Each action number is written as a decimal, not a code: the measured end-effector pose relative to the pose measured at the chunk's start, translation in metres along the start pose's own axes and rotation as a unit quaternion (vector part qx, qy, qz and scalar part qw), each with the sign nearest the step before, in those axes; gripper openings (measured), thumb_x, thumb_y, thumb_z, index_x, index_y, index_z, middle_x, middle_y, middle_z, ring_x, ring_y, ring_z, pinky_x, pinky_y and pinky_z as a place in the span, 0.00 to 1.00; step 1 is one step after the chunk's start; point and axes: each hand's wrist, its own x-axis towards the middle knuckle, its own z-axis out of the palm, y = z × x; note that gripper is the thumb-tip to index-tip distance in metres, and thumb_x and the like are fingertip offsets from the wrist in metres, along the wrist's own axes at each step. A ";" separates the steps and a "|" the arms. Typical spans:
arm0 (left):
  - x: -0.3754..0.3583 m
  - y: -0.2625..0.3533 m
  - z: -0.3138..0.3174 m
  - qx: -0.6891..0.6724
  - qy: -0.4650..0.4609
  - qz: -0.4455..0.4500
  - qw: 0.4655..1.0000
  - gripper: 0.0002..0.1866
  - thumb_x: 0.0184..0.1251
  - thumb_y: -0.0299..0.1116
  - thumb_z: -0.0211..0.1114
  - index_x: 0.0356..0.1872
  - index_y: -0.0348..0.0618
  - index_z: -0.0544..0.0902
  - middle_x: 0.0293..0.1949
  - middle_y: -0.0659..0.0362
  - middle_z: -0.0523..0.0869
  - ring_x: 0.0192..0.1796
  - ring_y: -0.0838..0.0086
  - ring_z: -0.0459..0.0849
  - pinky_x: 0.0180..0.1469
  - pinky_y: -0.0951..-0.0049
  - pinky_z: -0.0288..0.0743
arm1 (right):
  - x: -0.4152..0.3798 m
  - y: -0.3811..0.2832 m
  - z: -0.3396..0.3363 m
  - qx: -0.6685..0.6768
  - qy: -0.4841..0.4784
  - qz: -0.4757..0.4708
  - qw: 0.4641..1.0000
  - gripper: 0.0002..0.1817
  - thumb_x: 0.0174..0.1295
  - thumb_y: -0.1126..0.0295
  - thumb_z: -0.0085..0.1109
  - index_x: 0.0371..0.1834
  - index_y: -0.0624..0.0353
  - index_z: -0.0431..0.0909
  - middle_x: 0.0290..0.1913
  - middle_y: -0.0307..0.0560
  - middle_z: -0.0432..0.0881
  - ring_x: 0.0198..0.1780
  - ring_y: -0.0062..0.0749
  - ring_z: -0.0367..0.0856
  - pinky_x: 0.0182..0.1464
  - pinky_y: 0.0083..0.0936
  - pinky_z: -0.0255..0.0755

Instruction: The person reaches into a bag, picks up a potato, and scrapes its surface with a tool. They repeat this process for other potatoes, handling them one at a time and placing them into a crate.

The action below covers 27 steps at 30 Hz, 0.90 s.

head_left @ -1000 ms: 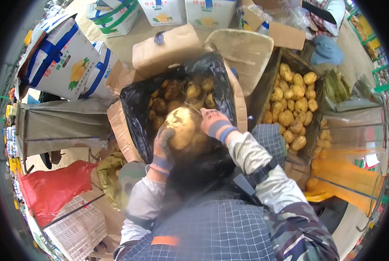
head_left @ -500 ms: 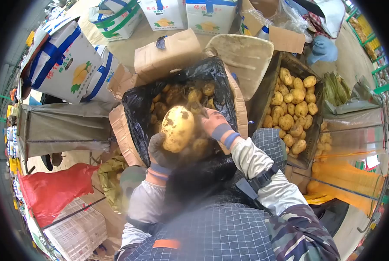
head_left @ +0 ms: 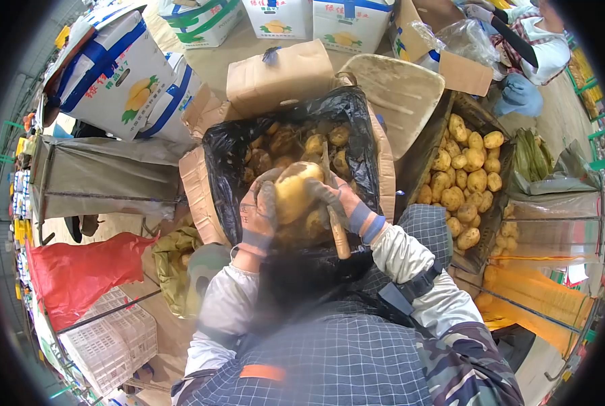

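A large potato (head_left: 293,195) with patches of soil sits in the grip of my gloved left hand (head_left: 256,211), above an open cardboard box. On the potato's other side my gloved right hand (head_left: 346,204) is closed round a knife; its wooden handle (head_left: 339,235) points down toward me and its blade points away. The right fingers touch or nearly touch the potato. Beneath, several soil-covered potatoes (head_left: 283,141) lie in the box's black plastic liner (head_left: 218,159). The glove hides part of the knife.
To the right stands a dark crate (head_left: 495,216) of cleaner potatoes (head_left: 475,160). Printed white cartons (head_left: 123,84) stand at left and behind. A red cloth (head_left: 86,274) hangs over a rail by a white plastic basket (head_left: 116,335). Another person (head_left: 536,44) works at far right.
The potato has turned and lies flatter. My right hand has come in against it, and the knife's handle now shows. The view has shifted slightly, bringing another person into sight.
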 end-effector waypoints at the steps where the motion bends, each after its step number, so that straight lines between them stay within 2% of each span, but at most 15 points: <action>1: -0.002 0.004 0.001 0.003 -0.003 0.002 1.000 0.27 0.81 0.47 0.53 0.66 0.33 0.76 0.59 0.51 0.84 0.60 0.70 0.81 0.63 0.70 0.75 | -0.001 -0.002 0.001 0.049 -0.008 -0.003 0.999 0.44 0.60 0.43 0.72 0.74 0.56 0.69 0.60 0.52 0.82 0.52 0.35 0.83 0.54 0.31 0.78; 2: -0.002 0.006 0.002 0.007 -0.007 0.005 1.000 0.28 0.82 0.49 0.52 0.66 0.33 0.76 0.59 0.51 0.84 0.60 0.70 0.81 0.63 0.70 0.75 | -0.004 -0.005 0.002 0.093 -0.013 -0.010 0.996 0.41 0.62 0.44 0.70 0.72 0.57 0.70 0.54 0.50 0.81 0.46 0.33 0.82 0.48 0.30 0.77; 3: -0.002 0.007 0.005 -0.078 -0.002 -0.026 0.997 0.29 0.82 0.50 0.51 0.66 0.34 0.76 0.59 0.51 0.84 0.61 0.69 0.81 0.64 0.69 0.75 | -0.006 -0.010 0.003 0.136 -0.018 -0.015 0.990 0.38 0.63 0.46 0.69 0.70 0.57 0.71 0.49 0.48 0.81 0.40 0.31 0.80 0.42 0.28 0.76; 5: -0.001 0.007 0.012 -0.245 0.006 -0.087 0.966 0.30 0.82 0.52 0.49 0.66 0.34 0.76 0.60 0.50 0.83 0.62 0.67 0.81 0.66 0.68 0.74 | -0.013 -0.021 0.005 0.209 -0.021 -0.033 0.977 0.29 0.69 0.52 0.64 0.65 0.60 0.72 0.30 0.40 0.80 0.17 0.23 0.75 0.19 0.24 0.72; 7: 0.000 0.015 0.010 -0.363 -0.078 -0.164 0.914 0.34 0.80 0.58 0.47 0.69 0.37 0.73 0.58 0.50 0.84 0.57 0.65 0.84 0.57 0.67 0.79 | -0.020 -0.029 -0.001 0.132 -0.054 -0.054 0.988 0.33 0.66 0.52 0.68 0.68 0.60 0.72 0.50 0.44 0.81 0.39 0.31 0.81 0.44 0.27 0.76; 9: -0.003 0.026 0.006 -0.436 -0.134 -0.216 0.863 0.35 0.76 0.60 0.52 0.70 0.42 0.73 0.59 0.50 0.83 0.57 0.61 0.84 0.50 0.64 0.82 | -0.024 -0.037 0.002 -0.001 -0.010 -0.150 0.989 0.32 0.67 0.56 0.65 0.72 0.56 0.70 0.55 0.54 0.83 0.48 0.42 0.85 0.53 0.32 0.78; 10: -0.005 0.023 0.005 -0.426 -0.115 -0.202 0.874 0.33 0.76 0.58 0.53 0.70 0.43 0.73 0.59 0.51 0.83 0.57 0.62 0.83 0.50 0.63 0.82 | -0.026 -0.041 0.003 -0.067 0.021 -0.193 0.979 0.31 0.68 0.59 0.63 0.73 0.55 0.70 0.58 0.59 0.83 0.52 0.47 0.87 0.57 0.34 0.79; 12: -0.006 0.007 0.005 -0.401 -0.082 -0.177 0.895 0.31 0.75 0.55 0.55 0.70 0.44 0.74 0.60 0.53 0.83 0.58 0.62 0.83 0.52 0.61 0.82 | -0.025 -0.041 -0.003 -0.328 0.130 -0.272 0.896 0.31 0.70 0.62 0.60 0.75 0.52 0.67 0.56 0.68 0.83 0.55 0.54 0.86 0.59 0.36 0.78; 13: -0.003 0.004 0.003 -0.375 -0.067 -0.174 0.908 0.30 0.74 0.52 0.58 0.69 0.45 0.74 0.60 0.54 0.82 0.59 0.62 0.82 0.54 0.58 0.81 | -0.010 -0.031 -0.004 -0.410 0.183 -0.365 0.816 0.27 0.68 0.64 0.58 0.71 0.53 0.69 0.43 0.59 0.85 0.46 0.50 0.87 0.44 0.39 0.79; 16: -0.004 0.003 0.006 -0.382 -0.049 -0.201 0.901 0.31 0.73 0.51 0.59 0.70 0.43 0.73 0.61 0.54 0.82 0.60 0.61 0.82 0.58 0.57 0.80 | -0.025 -0.032 0.006 -0.612 0.111 -0.200 0.757 0.22 0.69 0.65 0.56 0.65 0.52 0.73 0.43 0.56 0.87 0.47 0.48 0.87 0.44 0.38 0.80; 17: -0.004 0.003 0.006 -0.379 -0.045 -0.186 0.905 0.30 0.74 0.48 0.59 0.69 0.40 0.72 0.62 0.52 0.81 0.61 0.61 0.82 0.61 0.59 0.79 | -0.027 -0.034 0.006 -0.606 0.111 -0.211 0.759 0.18 0.69 0.67 0.55 0.61 0.53 0.74 0.43 0.56 0.87 0.48 0.49 0.87 0.44 0.39 0.81; 19: -0.003 -0.001 0.007 -0.375 -0.037 -0.155 0.913 0.28 0.74 0.41 0.59 0.69 0.34 0.71 0.64 0.50 0.79 0.64 0.62 0.81 0.65 0.63 0.77 | -0.018 -0.032 0.007 -0.616 0.121 -0.117 0.770 0.19 0.70 0.66 0.53 0.62 0.53 0.74 0.46 0.57 0.87 0.48 0.49 0.87 0.45 0.40 0.81; 20: -0.006 -0.004 0.007 -0.308 -0.042 -0.134 0.941 0.27 0.74 0.40 0.59 0.68 0.34 0.71 0.64 0.49 0.79 0.63 0.63 0.81 0.64 0.64 0.78 | -0.011 -0.028 0.005 -0.618 0.125 -0.068 0.773 0.19 0.70 0.65 0.53 0.63 0.54 0.74 0.48 0.57 0.86 0.48 0.50 0.87 0.45 0.41 0.81; 24: -0.015 -0.014 0.010 -0.149 -0.062 -0.055 0.985 0.27 0.73 0.40 0.62 0.67 0.35 0.72 0.63 0.48 0.79 0.62 0.64 0.81 0.62 0.65 0.78 | 0.015 -0.002 -0.021 -0.623 0.168 -0.122 0.754 0.17 0.73 0.62 0.47 0.60 0.55 0.76 0.43 0.56 0.88 0.44 0.54 0.88 0.46 0.43 0.82; 27: -0.010 -0.004 0.009 -0.294 -0.038 -0.135 0.945 0.28 0.72 0.40 0.62 0.68 0.36 0.72 0.63 0.49 0.80 0.63 0.62 0.81 0.66 0.62 0.75 | 0.003 -0.016 -0.012 -0.569 0.141 -0.088 0.806 0.16 0.71 0.63 0.49 0.57 0.55 0.76 0.48 0.60 0.87 0.49 0.54 0.87 0.47 0.44 0.82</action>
